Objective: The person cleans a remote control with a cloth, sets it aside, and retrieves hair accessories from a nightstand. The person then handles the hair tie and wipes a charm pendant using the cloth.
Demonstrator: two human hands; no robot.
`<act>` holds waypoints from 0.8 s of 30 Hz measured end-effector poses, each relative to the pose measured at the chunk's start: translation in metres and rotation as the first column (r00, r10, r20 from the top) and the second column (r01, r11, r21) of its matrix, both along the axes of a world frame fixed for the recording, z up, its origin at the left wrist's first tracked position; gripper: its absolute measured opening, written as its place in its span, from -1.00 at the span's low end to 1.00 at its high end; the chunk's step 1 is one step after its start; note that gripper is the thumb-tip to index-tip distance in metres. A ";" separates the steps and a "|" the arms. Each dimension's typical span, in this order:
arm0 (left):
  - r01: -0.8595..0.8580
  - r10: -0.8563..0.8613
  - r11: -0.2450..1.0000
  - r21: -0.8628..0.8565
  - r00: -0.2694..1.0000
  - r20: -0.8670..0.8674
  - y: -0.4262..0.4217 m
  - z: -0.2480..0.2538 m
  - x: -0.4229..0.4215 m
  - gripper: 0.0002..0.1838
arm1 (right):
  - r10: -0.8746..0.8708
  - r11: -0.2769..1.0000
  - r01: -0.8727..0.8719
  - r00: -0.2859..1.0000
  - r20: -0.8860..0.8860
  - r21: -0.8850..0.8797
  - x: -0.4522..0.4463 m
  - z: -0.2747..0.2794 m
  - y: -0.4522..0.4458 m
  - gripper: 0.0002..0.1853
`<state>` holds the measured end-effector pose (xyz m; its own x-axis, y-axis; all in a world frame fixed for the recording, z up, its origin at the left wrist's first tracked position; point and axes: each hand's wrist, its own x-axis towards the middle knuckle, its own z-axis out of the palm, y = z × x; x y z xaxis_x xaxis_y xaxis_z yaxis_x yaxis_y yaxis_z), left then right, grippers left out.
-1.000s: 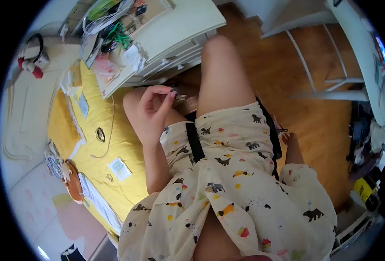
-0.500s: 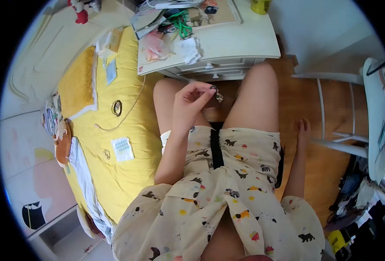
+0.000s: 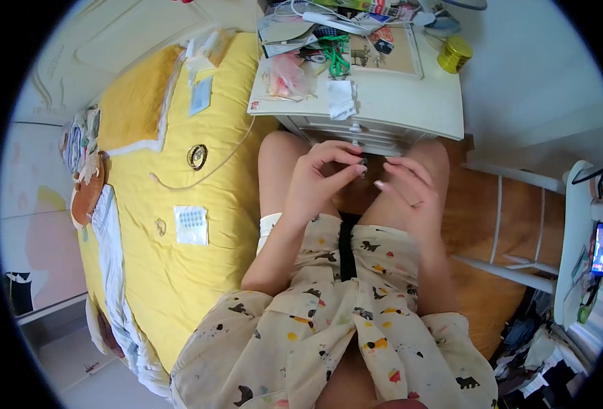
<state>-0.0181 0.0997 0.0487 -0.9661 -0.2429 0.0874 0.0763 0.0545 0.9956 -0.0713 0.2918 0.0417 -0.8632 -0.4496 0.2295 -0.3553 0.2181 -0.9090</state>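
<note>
My left hand (image 3: 318,177) is raised over my lap, its thumb and forefinger pinched on a small dark, beaded trinket (image 3: 363,168). Fingers partly cover the trinket, so its exact kind is unclear. Just to the right, my right hand (image 3: 414,194) holds nothing, with thumb and forefinger apart and pointing toward the trinket. A small gap separates the two hands.
On the yellow bed (image 3: 223,273) lie dark and gold bangles (image 3: 197,157), a clear packet with blue dots (image 3: 192,225), a cord (image 3: 209,176) and a blue packet (image 3: 201,95). Ahead, a white drawer cabinet (image 3: 410,112) carries tissue (image 3: 341,99), green cord (image 3: 337,56) and a yellow tin (image 3: 455,54).
My right hand has come up from beside my right thigh to near the left hand. The left hand keeps its pinch on the trinket. The view has shifted, showing more of the cabinet top.
</note>
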 end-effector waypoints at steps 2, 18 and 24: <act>-0.009 -0.001 0.984 -0.179 0.999 -0.053 0.000 0.010 0.003 -0.87 | 0.031 0.999 -0.032 0.996 -0.083 -0.005 0.003 0.013 -0.017 -0.65; -0.064 0.010 0.915 -0.399 0.991 -0.137 0.010 0.016 -0.002 -0.70 | -0.187 0.982 0.189 0.979 0.082 -0.018 0.004 0.006 -0.017 -0.89; -0.216 0.166 0.859 -0.464 0.975 -0.146 -0.026 -0.019 -0.020 -0.72 | -0.307 0.950 0.308 0.951 0.032 -0.055 -0.006 -0.009 0.006 -0.89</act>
<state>-0.0380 0.0740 0.0299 -0.8856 -0.3266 0.3303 0.1110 0.5416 0.8333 -0.0772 0.2983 0.0328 -0.9629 -0.1477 0.2260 -0.2583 0.2594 -0.9306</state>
